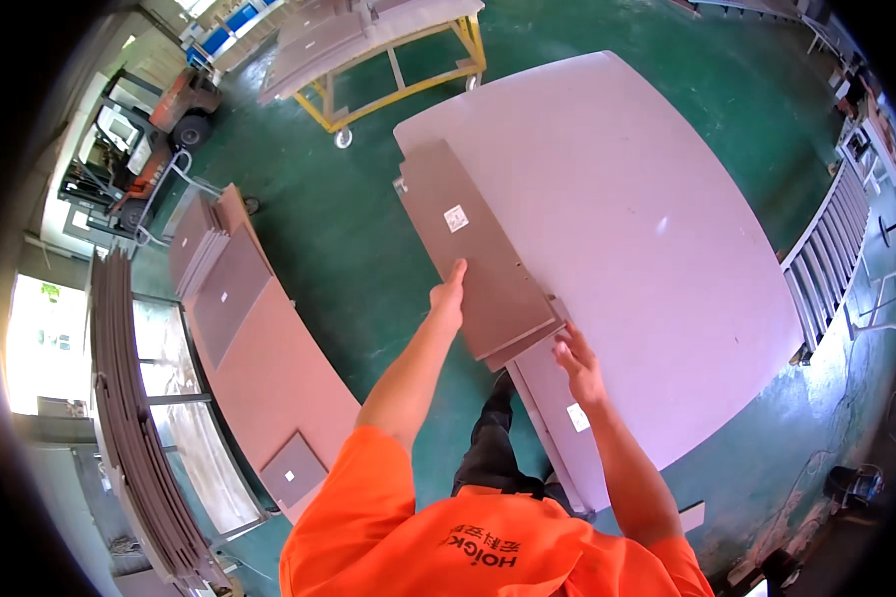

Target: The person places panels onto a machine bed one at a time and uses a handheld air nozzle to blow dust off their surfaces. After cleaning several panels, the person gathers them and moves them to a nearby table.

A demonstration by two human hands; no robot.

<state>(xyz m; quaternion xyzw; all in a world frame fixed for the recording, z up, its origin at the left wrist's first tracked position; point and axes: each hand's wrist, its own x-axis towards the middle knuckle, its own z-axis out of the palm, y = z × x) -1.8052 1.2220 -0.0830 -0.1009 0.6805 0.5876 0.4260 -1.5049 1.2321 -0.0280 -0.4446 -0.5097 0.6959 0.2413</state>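
Observation:
A long brown panel (483,254) with a white label lies on top of at least one more board, at the left edge of a large pale pinkish-grey sheet (647,219). My left hand (449,297) grips its left edge, thumb along the top and the other fingers mostly hidden. At the near right corner is my right hand (579,364), its fingers apart and their tips at the boards' edge. Nearer to me, a narrower labelled board (558,413) lies along the sheet's left side, below the right hand.
To the left stands a long stack (279,373) bearing smaller brown panels. Upright brown boards (134,428) lean farther left. An orange forklift (134,149) is at the far left, a yellow-framed wheeled table (398,85) at the back. A roller conveyor (831,254) stands at right.

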